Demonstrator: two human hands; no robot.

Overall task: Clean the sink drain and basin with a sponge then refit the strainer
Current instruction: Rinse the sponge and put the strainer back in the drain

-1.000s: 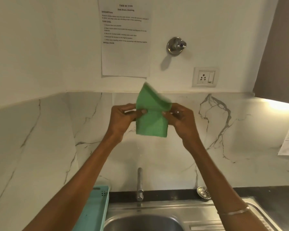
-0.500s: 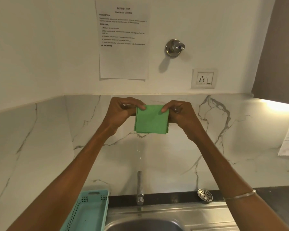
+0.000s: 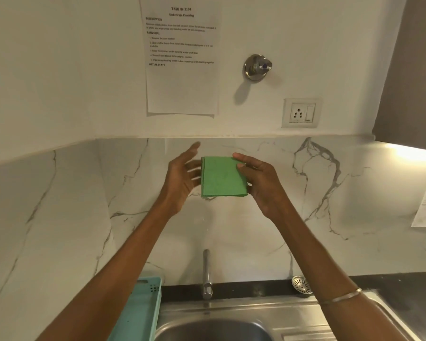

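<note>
Right hand (image 3: 261,183): gripped folded green sponge cloth (image 3: 221,177) by its right edge.
Left hand (image 3: 182,175): fingers spread open beside cloth's left edge.
Strainer (image 3: 301,285): behind sink (image 3: 244,313), right of tap (image 3: 206,274).

head cam | faces wall (image 3: 59,70) above sink (image 3: 231,313) | close, arm's reach | single view

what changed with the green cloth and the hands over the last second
The green square cloth went from half unfolded, one flap up, to a flat folded square. The left hand let go; its fingers are spread beside the cloth's left edge. The right hand alone pinches the right edge. The round metal strainer on the dark counter, the steel tap and the teal plastic basket stayed put.
</note>
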